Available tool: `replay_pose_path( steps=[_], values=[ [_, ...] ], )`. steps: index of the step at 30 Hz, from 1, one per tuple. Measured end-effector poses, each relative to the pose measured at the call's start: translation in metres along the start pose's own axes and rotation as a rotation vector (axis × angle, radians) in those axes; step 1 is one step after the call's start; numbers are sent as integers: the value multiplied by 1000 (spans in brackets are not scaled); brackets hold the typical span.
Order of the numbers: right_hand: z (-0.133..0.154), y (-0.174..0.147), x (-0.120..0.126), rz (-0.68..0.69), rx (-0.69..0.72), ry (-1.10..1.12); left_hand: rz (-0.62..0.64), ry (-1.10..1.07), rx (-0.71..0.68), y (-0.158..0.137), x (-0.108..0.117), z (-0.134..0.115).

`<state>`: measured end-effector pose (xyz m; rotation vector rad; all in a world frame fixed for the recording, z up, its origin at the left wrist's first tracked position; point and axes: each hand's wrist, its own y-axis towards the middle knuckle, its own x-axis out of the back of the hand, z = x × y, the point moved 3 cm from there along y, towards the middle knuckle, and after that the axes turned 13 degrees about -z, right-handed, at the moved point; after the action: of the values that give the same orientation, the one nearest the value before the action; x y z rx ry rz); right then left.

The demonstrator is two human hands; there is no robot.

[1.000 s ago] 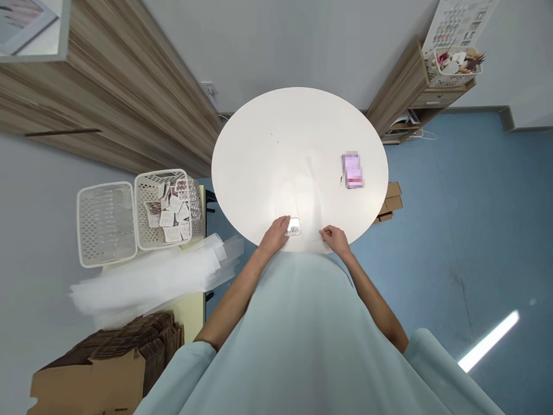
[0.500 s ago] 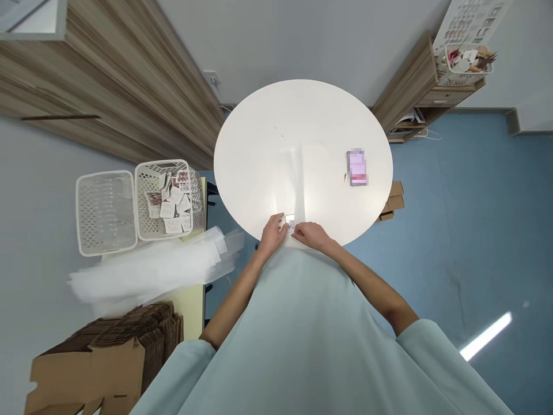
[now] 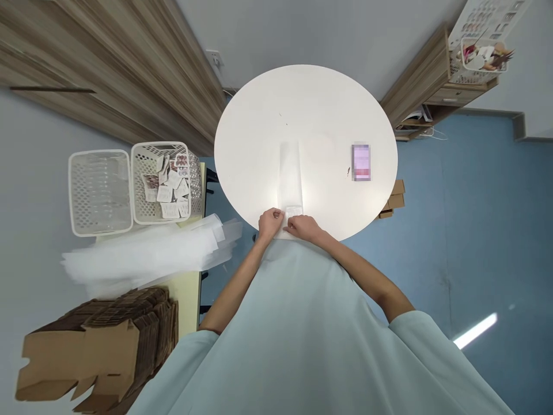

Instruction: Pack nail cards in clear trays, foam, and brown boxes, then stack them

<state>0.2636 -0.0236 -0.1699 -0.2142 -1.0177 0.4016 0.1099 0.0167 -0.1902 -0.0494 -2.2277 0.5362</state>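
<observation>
A narrow strip of translucent white wrapping sheet [image 3: 290,167] lies lengthwise on the white oval table [image 3: 328,104], its near end between my hands. Close to that end, a small flat packet [image 3: 294,211] shows faintly, seemingly covered by the sheet. My left hand [image 3: 270,223] is closed, thumb and forefinger pinched at the left edge of the sheet. From the other side my right hand [image 3: 305,227] reaches across the near end with curled fingers, gripping the sheet just below the packet.
A phone with a blurred screen [image 3: 361,162] rests on the table's right side. To the left are an open white basket of small cards [image 3: 161,181], an empty-looking basket [image 3: 100,193], a pile of translucent sheets [image 3: 147,253] and stacked cardboard boxes [image 3: 108,351]. A wooden cabinet [image 3: 458,95] stands back right.
The sheet, earlier raised and folded to the right, now lies flat along the table and over the packet. My left fingers have closed into a pinch. The view has shifted slightly.
</observation>
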Motion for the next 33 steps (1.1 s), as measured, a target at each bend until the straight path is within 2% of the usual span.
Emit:
replay_pose_path(
  steps=[6, 13, 18, 28, 30, 33],
  values=[
    [-29, -12, 24, -147, -187, 108, -28, 33, -12, 0, 0, -1],
    [-50, -8, 19, -242, -328, 181, -50, 105, -25, 0, -3, 0],
    [-49, 1, 12, -206, -442, 291, -37, 132, -29, -3, -6, -3],
    [-40, 0, 8, -193, -490, 453, -78, 210, -75, -8, -6, -3],
    [-40, 0, 7, -200, -502, 474, -146, 211, -158, -10, -5, -4],
    [-41, 0, 7, -203, -513, 493, -184, 163, -497, -16, -6, -8]
  ],
)
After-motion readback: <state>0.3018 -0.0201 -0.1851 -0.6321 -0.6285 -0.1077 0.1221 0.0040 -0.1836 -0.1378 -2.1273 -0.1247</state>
